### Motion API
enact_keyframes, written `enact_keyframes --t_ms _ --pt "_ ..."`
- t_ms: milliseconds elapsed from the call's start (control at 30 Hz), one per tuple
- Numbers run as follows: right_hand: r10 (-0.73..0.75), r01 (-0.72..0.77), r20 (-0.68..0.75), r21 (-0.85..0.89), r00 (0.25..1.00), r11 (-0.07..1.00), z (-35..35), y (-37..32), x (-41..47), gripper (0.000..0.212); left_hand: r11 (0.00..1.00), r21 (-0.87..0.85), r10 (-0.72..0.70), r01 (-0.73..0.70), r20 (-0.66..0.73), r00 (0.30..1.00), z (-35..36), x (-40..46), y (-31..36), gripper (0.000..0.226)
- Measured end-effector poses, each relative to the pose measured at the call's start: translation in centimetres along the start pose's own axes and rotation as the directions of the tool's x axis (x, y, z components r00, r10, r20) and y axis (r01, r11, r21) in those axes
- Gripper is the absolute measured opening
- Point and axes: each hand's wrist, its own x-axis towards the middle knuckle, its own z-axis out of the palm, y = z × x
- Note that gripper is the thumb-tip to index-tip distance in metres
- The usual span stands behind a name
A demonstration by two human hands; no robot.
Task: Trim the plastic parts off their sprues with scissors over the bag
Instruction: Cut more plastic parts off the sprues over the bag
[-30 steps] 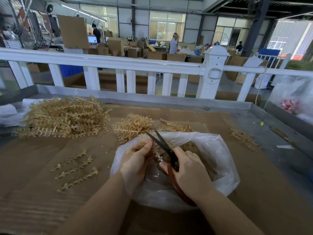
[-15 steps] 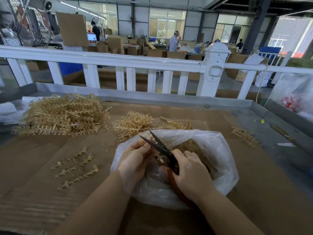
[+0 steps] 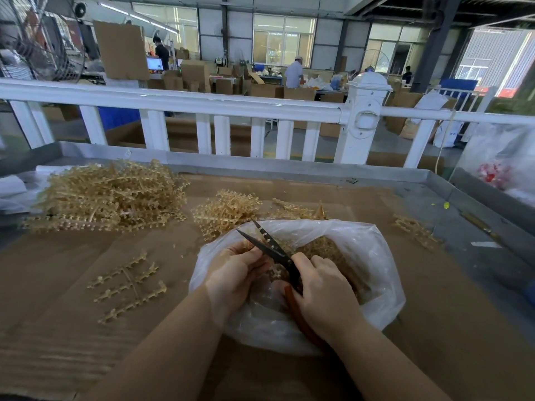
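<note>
right hand (image 3: pixel 325 296) grips scissors (image 3: pixel 272 250), blades still parted; left hand (image 3: pixel 234 273) still pinches sprue over bag (image 3: pixel 376 256)

The place is a factory hall used for assembly and packing. Steel columns (image 3: pixel 434 41) and roof beams carry a high ceiling, with large grid windows (image 3: pixel 283 39) in the far wall. Stacked cartons (image 3: pixel 199 73) fill the floor beyond a white railing (image 3: pixel 173 101). Workers (image 3: pixel 293 73) stand at benches among the boxes. An industrial fan (image 3: pixel 37 41) stands at left. The near workbench (image 3: pixel 434 285) is lined with cardboard and holds bulk heaps of moulded sprues (image 3: pixel 110 195).
</note>
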Motion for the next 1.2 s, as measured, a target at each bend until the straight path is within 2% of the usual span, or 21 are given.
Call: enact_keyframes --t_ms 367,900,1200 --pt "-0.032 0.028 -0.059 -0.076 0.998 0.997 0.5 -0.1 0.4 0.055 0.999 -0.019 -0.025 0.026 0.019 0.999 -0.3 0.6 -0.2 0.021" --pt "-0.086 0.072 -0.143 -0.096 0.986 0.993 0.5 -0.8 0.6 0.042 1.0 -0.025 -0.003 0.002 -0.028 1.0 -0.1 0.5 -0.3 0.017" --pt "-0.146 0.064 -0.324 -0.251 0.935 0.966 1.0 -0.7 0.9 0.039 0.999 -0.041 0.013 -0.014 -0.027 1.0 0.2 0.4 -0.3 0.019"
